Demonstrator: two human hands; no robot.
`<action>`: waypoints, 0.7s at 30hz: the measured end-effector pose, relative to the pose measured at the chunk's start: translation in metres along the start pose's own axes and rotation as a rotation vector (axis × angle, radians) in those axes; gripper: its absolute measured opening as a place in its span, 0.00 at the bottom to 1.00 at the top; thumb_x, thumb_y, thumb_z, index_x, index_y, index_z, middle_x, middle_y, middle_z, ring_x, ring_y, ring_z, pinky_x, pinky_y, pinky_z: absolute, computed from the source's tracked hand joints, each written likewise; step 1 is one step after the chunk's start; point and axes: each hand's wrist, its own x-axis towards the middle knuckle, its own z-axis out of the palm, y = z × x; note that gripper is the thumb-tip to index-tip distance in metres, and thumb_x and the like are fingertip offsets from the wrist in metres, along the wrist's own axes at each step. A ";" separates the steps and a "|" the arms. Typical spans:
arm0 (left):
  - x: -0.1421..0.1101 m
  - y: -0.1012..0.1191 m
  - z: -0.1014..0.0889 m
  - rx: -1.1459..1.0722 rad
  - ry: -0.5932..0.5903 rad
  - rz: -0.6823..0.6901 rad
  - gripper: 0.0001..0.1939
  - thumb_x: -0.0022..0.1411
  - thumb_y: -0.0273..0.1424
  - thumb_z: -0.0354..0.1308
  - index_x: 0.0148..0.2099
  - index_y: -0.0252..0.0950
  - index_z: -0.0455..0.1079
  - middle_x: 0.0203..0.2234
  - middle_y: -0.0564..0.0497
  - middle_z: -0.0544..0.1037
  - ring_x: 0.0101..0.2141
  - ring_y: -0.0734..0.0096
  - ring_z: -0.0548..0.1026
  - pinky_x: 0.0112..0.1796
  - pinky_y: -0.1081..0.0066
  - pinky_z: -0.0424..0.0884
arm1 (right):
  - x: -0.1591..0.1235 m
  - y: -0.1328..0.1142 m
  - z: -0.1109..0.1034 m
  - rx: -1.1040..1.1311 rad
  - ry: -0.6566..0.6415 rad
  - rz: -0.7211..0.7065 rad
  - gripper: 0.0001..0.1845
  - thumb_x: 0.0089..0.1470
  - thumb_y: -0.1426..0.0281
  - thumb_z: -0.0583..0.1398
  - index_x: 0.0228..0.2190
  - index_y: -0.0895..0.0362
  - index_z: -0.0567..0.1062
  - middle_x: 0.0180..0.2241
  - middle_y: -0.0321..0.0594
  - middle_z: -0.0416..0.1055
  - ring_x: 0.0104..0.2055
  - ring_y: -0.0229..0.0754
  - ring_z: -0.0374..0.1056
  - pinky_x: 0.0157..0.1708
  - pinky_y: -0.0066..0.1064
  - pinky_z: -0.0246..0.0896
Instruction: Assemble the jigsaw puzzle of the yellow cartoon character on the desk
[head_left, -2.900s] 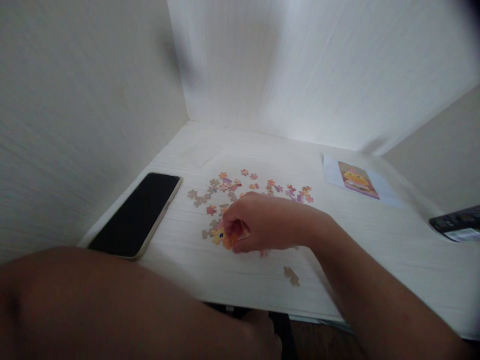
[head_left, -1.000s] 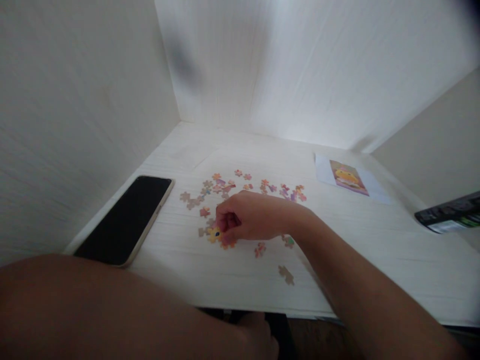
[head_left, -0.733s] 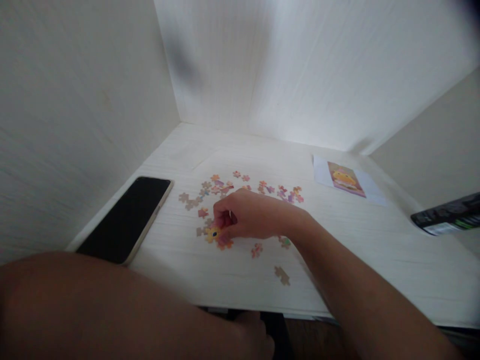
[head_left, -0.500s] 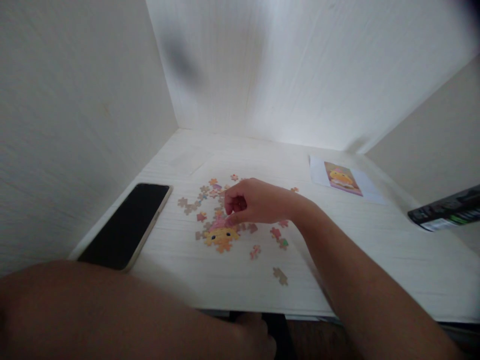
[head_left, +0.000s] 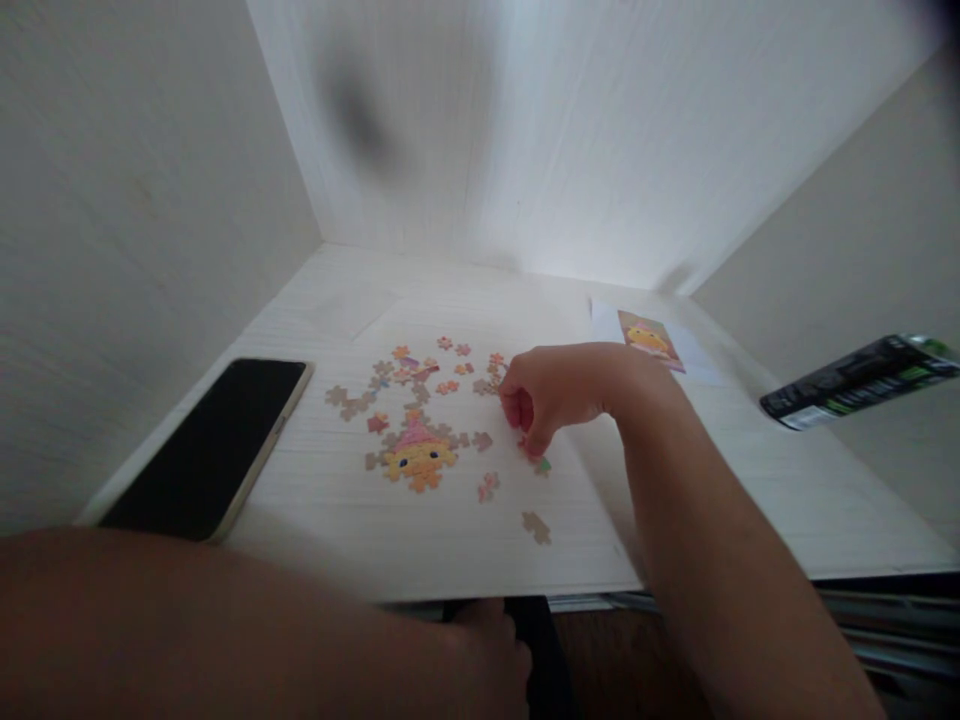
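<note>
Right hand (head_left: 562,392) moved rightward, off the yellow-faced puzzle section (head_left: 421,458), fingers curled narrow beside green-marked piece (head_left: 543,466), hold unclear

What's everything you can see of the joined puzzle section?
The joined puzzle section lies flat on the table, between the phone and the right hand. It shows a yellow face with two dark eyes, an orange patch below and a pointed pink hat above, with brownish pieces at both sides. It looks like thin card, its outline knobbly and uneven. No hand touches it; whether the rightmost pieces interlock is unclear.
</note>
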 end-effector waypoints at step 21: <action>0.038 0.006 0.050 -0.158 -0.089 -0.070 0.10 0.62 0.37 0.56 0.42 0.45 0.77 0.40 0.45 0.79 0.38 0.54 0.76 0.35 0.56 0.60 | 0.012 0.080 -0.004 0.192 0.325 0.213 0.08 0.46 0.73 0.62 0.32 0.59 0.80 0.29 0.41 0.77 0.31 0.41 0.71 0.27 0.28 0.60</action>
